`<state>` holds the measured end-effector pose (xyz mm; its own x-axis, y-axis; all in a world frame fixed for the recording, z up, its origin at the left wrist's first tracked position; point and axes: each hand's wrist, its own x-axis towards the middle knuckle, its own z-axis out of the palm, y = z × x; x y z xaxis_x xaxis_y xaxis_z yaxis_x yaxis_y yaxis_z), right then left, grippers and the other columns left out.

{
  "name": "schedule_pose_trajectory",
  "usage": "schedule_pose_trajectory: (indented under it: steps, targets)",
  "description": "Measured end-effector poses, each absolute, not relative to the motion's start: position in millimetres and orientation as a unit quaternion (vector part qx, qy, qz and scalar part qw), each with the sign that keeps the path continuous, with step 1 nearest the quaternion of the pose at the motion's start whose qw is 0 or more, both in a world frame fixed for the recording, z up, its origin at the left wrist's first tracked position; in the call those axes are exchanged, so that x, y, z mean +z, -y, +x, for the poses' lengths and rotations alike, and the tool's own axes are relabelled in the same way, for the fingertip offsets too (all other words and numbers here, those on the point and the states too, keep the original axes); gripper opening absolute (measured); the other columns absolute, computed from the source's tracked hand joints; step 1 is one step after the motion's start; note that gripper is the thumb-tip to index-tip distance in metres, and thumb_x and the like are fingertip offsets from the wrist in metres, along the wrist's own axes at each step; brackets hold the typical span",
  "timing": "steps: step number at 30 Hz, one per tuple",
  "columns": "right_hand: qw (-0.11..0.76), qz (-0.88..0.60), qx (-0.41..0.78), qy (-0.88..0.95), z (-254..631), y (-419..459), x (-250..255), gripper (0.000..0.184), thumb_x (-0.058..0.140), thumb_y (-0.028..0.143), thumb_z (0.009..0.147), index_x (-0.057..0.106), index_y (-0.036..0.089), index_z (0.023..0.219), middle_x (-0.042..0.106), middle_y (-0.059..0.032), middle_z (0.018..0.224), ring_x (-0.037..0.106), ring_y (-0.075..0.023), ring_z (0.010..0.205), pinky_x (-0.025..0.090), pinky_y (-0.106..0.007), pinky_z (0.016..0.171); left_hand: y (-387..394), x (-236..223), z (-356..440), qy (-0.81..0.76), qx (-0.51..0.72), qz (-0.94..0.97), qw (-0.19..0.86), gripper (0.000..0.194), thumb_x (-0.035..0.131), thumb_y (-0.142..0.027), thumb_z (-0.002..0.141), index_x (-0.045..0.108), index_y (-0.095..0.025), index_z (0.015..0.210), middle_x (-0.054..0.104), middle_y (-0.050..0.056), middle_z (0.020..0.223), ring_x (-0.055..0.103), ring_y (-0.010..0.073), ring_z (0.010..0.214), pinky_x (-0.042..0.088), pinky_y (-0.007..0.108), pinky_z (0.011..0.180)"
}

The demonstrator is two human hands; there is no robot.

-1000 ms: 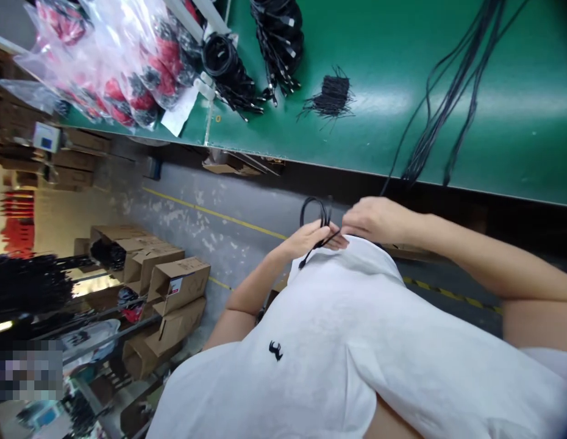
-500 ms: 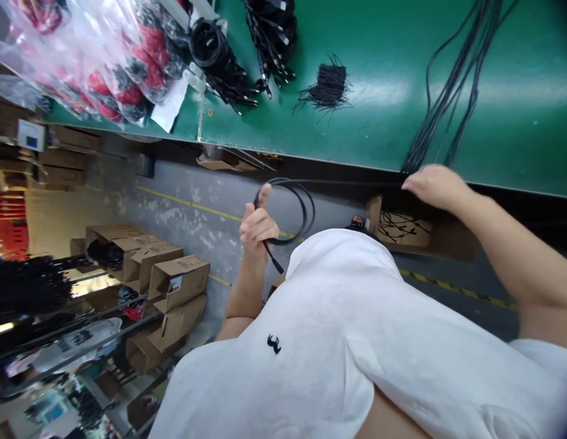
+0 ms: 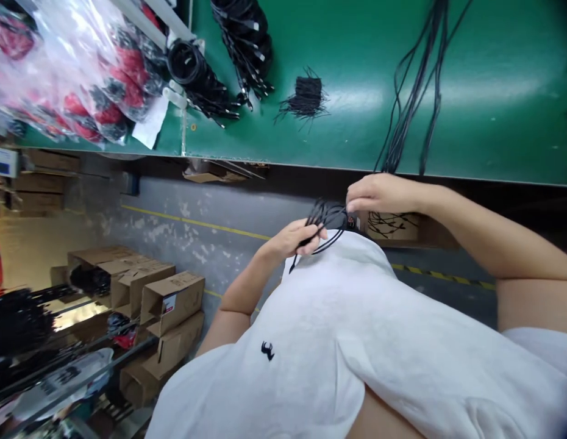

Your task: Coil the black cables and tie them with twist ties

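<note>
Head view: left fingers [image 3: 307, 232] clamp a black cable [image 3: 317, 214] (thin, round-looped), right fingers [image 3: 360, 194] pinching it.

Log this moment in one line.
left hand: holds looped cable | right hand: at the cable's loops | green table: loose cables on top

Twist ties [image 3: 308, 94] lay on workbench [image 3: 283, 143] between coiled cables [image 3: 244, 42] (left) and loose cables [image 3: 418, 79] (right); plastic bags [image 3: 103, 76] sat further left; cardboard boxes [image 3: 180, 299] stood off workbench, left.

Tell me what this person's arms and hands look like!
The left hand and right hand are bare, with no gloves. Short white sleeves cover just the tops of the arms. I can't see any bracelet or watch.
</note>
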<state>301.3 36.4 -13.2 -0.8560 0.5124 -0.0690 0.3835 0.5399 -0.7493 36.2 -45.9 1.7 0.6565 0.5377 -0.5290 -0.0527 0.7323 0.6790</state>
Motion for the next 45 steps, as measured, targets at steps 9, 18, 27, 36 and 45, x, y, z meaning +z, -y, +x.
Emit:
schedule_pose_trajectory:
  steps: [9,18,27,36,45]
  targets:
    - [0.087,-0.276,0.436,0.852,304.3,-43.8,-36.6,0.041,0.042,0.049,0.097,0.073,0.023,0.093,0.073,-0.0022,0.093,0.062,-0.0167,0.086,0.040,-0.030,0.086,45.2,10.3,40.1,-0.368,0.156,0.241,0.884,0.036,0.071,-0.045,0.083,0.069,-0.010,0.089,0.038,-0.009,0.040,0.026,0.0027,0.029,0.025,0.015,0.033]
    - [-0.130,-0.561,0.244,0.780,417.3,-37.1,-91.9,0.030,0.051,0.028,0.096,0.075,0.012,0.098,0.072,-0.0184,0.108,0.061,-0.0230,0.093,0.039,-0.034,0.080,43.0,46.9,-22.3,-0.440,0.527,0.131,0.715,0.033,0.039,-0.034,0.104,0.065,-0.020,0.089,0.021,-0.013,0.040,0.010,0.0006,0.024,0.012,0.011,0.027]
    - [0.166,-0.134,0.374,0.903,271.6,17.9,21.5,0.040,0.037,0.040,0.104,0.071,0.019,0.098,0.070,-0.0047,0.081,0.061,-0.0122,0.070,0.037,-0.024,0.063,48.1,3.4,20.5,-0.462,0.342,0.210,0.791,0.031,0.079,-0.031,0.076,0.060,-0.015,0.096,0.075,0.006,0.089,0.074,0.0177,0.079,0.057,0.023,0.065]
    - [0.151,-0.302,0.479,0.810,298.1,-53.3,-36.5,0.041,0.047,0.050,0.097,0.071,0.017,0.089,0.071,-0.0035,0.087,0.061,-0.0134,0.079,0.039,-0.025,0.074,66.9,16.3,33.3,-0.384,0.276,0.198,0.859,0.027,0.073,-0.038,0.082,0.065,-0.013,0.087,0.040,-0.009,0.042,0.027,0.0024,0.029,0.026,0.016,0.034]
    - [-0.018,-0.473,0.290,0.832,394.9,-16.6,-131.1,0.026,0.052,0.026,0.096,0.074,0.012,0.090,0.073,-0.0219,0.101,0.063,-0.0205,0.081,0.038,-0.035,0.076,53.3,47.5,-33.3,-0.464,0.608,0.131,0.630,0.033,0.053,-0.041,0.098,0.057,-0.036,0.131,0.040,-0.014,0.044,0.022,0.0001,0.026,0.020,0.014,0.032]
